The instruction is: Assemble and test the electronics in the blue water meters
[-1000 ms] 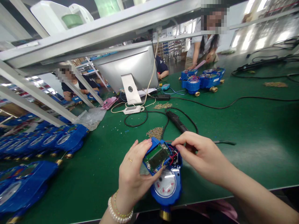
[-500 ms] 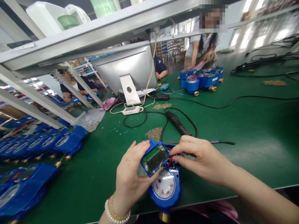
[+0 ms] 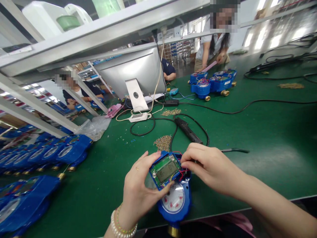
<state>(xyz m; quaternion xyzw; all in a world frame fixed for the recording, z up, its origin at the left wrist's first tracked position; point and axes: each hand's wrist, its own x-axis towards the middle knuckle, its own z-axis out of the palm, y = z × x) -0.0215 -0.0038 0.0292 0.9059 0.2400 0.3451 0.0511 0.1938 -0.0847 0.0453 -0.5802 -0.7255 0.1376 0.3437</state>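
Observation:
A blue water meter (image 3: 173, 205) with a round white dial and a brass end lies at the table's front edge. My left hand (image 3: 140, 183) grips the blue-framed display module (image 3: 166, 170) by its sides, tilted above the dial. Its green circuit board carries a small screen showing dark characters. At the module's right side my right hand (image 3: 206, 165) pinches at the red wires (image 3: 182, 172); its fingertips hide exactly what they hold.
A black electric screwdriver (image 3: 187, 130) and a pile of screws (image 3: 162, 143) lie behind the meter. Many blue meters (image 3: 74, 148) line the left. A monitor (image 3: 133, 72) stands behind, more meters (image 3: 201, 89) at back right. Other people work beyond the table.
The module's screen has gone from blank to showing characters. My right fingers have shifted slightly at the wires, and the module tilts a little differently.

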